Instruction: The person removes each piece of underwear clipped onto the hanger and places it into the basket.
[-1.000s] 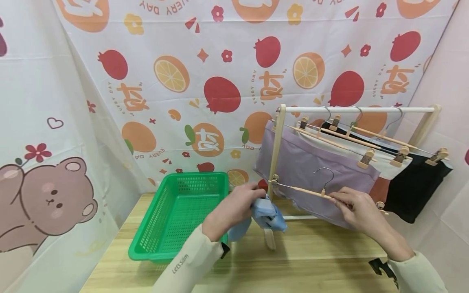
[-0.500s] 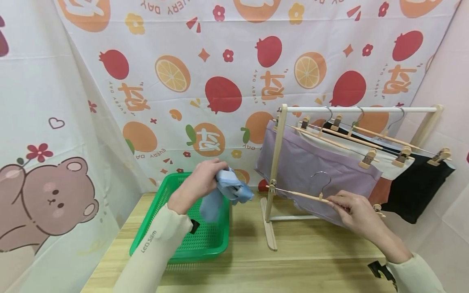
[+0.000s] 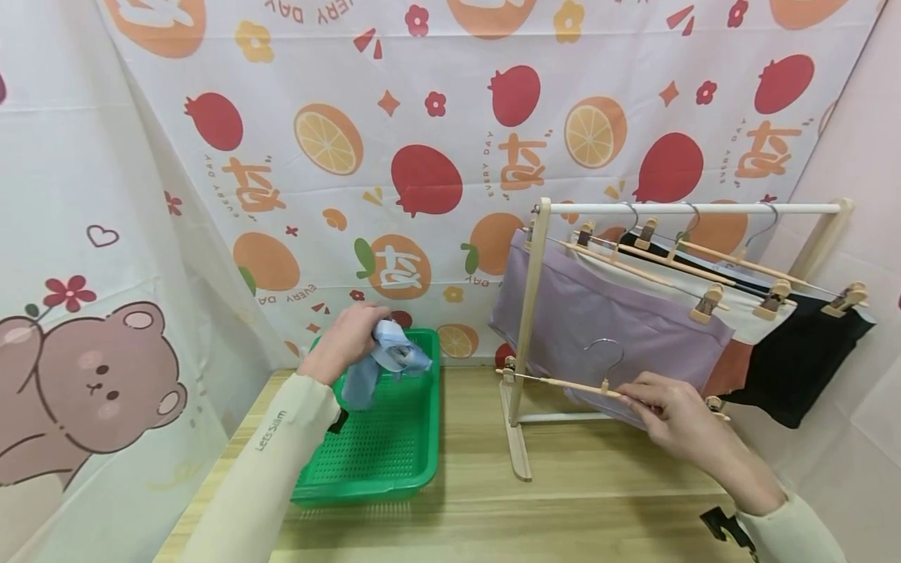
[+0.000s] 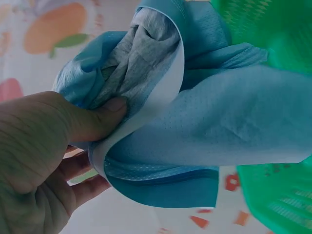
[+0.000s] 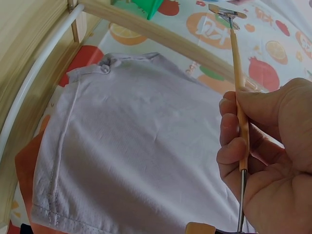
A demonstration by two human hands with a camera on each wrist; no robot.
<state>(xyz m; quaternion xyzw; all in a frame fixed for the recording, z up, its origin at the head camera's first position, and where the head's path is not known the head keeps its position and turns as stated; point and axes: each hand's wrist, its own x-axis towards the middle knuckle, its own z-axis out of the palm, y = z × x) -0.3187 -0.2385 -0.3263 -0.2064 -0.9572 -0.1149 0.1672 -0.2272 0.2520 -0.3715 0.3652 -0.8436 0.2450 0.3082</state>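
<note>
My left hand (image 3: 349,338) holds crumpled blue underpants (image 3: 397,350) over the green basket (image 3: 432,422). In the left wrist view, thumb and fingers pinch the pale waistband (image 4: 163,92), and the rest of the fabric droops loosely. My right hand (image 3: 669,407) grips a clip hanger (image 3: 573,385) by its wooden bar, in front of the rack. Its metal hook points up, and its end clips hold no garment. The right wrist view shows the fingers curled round the bar, close beside the hanging lilac underpants (image 5: 131,141).
A small rack (image 3: 529,313) with a white rail (image 3: 739,210) stands on the wooden table (image 3: 479,500) at right. On it hang lilac underpants, a white and rust-coloured pair (image 3: 728,367) and black ones (image 3: 788,367), all on clip hangers. A printed curtain (image 3: 267,70) closes off the back.
My left hand has carried the blue underpants leftward from beside the rack's post to above the basket. The hanger in my right hand has shifted slightly left and down.
</note>
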